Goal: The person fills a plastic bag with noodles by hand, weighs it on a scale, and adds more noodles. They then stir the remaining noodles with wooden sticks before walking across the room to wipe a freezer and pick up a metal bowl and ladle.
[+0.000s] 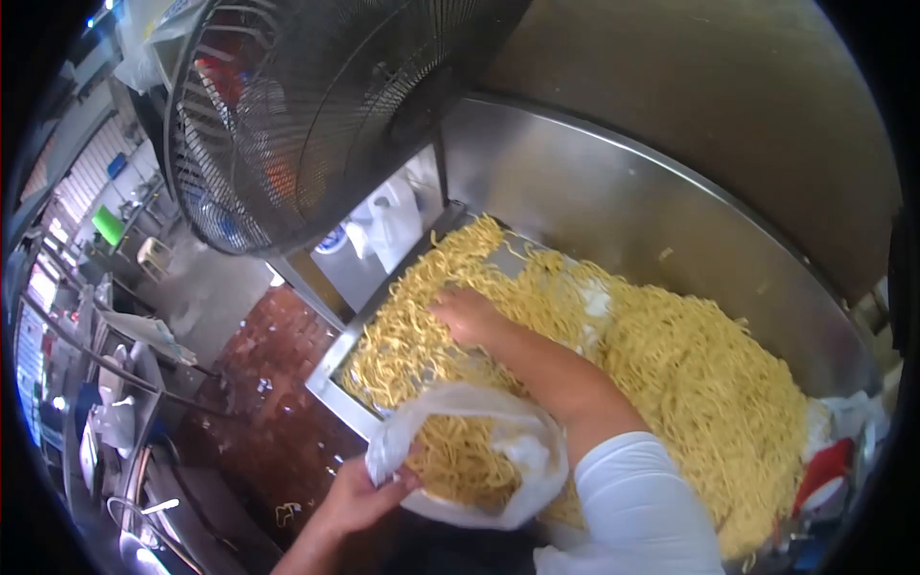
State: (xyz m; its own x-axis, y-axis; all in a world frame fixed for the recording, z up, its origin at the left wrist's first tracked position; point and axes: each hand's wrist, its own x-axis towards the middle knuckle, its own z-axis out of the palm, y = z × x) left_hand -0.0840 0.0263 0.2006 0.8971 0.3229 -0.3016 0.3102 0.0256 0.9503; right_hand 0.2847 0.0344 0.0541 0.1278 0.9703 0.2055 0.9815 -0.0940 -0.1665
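A: From the head camera, what does each hand have?

B: The left hand is clenched on the near rim of a thin translucent white plastic bag, keeping its mouth open. Yellow strands already lie inside.

A: And the other?

B: The right hand is buried, fingers curled, in the heap of pale yellow cooked noodles on the stainless steel tray table; it looks to be gathering a clump, but I cannot tell how firmly.

A: Where is the bag from that grip?

B: Just below it, toward the person's body, mouth facing the heap. A black wire-caged fan hangs beyond.
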